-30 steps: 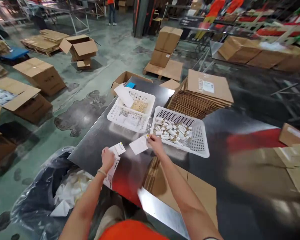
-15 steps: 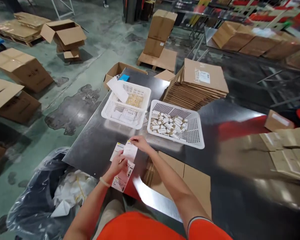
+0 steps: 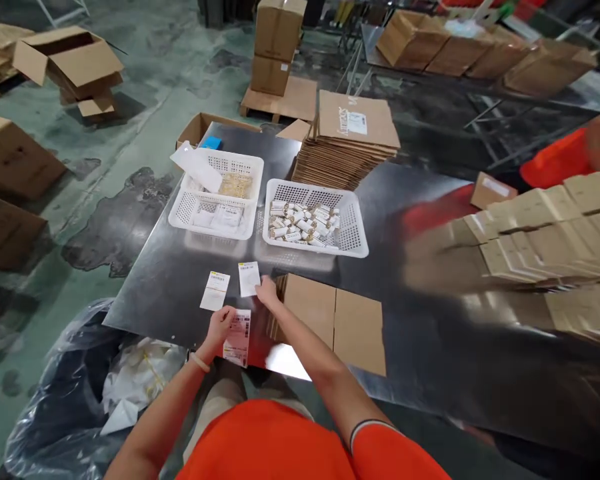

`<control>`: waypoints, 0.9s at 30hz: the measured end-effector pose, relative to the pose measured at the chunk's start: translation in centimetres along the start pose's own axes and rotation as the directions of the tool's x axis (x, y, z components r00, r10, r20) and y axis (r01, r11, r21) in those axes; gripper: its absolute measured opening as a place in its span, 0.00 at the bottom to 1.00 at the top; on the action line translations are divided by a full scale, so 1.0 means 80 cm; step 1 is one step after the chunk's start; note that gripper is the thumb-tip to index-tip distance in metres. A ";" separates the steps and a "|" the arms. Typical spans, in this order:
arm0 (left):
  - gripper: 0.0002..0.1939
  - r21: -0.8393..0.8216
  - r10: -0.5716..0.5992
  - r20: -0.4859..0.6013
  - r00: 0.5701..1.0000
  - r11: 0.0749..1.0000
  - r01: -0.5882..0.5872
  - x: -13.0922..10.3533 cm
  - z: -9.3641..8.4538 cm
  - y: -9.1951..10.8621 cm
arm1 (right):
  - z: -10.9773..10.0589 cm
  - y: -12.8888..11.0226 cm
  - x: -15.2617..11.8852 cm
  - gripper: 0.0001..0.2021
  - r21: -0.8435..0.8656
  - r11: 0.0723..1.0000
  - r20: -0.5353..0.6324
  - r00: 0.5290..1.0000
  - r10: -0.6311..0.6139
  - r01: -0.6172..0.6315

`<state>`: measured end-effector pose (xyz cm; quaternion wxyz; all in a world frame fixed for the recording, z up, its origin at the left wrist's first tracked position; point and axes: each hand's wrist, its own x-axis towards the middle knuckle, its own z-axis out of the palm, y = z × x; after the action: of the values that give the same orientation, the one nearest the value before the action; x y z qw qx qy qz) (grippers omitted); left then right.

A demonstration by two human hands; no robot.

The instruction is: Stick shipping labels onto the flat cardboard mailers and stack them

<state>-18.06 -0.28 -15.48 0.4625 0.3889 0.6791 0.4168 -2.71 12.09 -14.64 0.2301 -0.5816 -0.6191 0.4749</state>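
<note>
My left hand [image 3: 221,325] is closed at the table's front edge, pinching the top corner of a printed label sheet [image 3: 238,340] that hangs toward my body and looks pinkish. Between the fingers of my right hand [image 3: 267,291] is the lower right corner of a white printed label [image 3: 249,279], close to the metal tabletop. Another white label [image 3: 215,291] with a yellow mark lies flat, just beyond my left hand. Flat folded cardboard [image 3: 310,307] lies right beside my right wrist, partly under my forearm.
Ahead stand a white basket [image 3: 357,227] of small white-labelled pieces and a divided white basket [image 3: 177,213] with papers and yellowish pieces. Behind them leans a stack of flattened cartons [image 3: 355,130]. A plastic-lined bin [image 3: 45,400] is at lower left, stacked cartons [image 3: 545,233] at right.
My hands have moved apart. The right has carried its label away to the right, the left has drawn nearer to me, and the other label now lies uncovered. The view has shifted right.
</note>
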 end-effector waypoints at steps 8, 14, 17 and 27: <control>0.25 -0.095 0.043 0.110 0.993 0.995 -0.032 -0.104 0.040 0.055 | -0.093 0.048 -0.132 0.29 0.376 0.923 0.611 0.771 -0.178 -0.086; 0.30 -0.202 0.087 0.178 0.980 0.978 -0.050 -0.120 0.127 0.106 | -0.159 0.083 -0.240 0.20 0.613 0.763 0.291 0.956 0.023 -0.205; 0.36 -0.232 0.084 0.439 0.895 0.973 0.022 -0.125 0.172 0.116 | -0.202 0.085 -0.245 0.24 0.669 0.740 -0.017 0.994 0.107 -0.069; 0.33 -0.232 0.029 0.532 0.846 0.966 0.113 -0.173 0.277 0.122 | -0.283 0.136 -0.257 0.26 0.681 0.732 -0.169 0.971 0.167 -0.008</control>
<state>8.18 -4.96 -7.25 0.6871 0.4113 0.4739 0.3663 26.15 -1.35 -8.40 0.4692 -0.5356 -0.3471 0.6104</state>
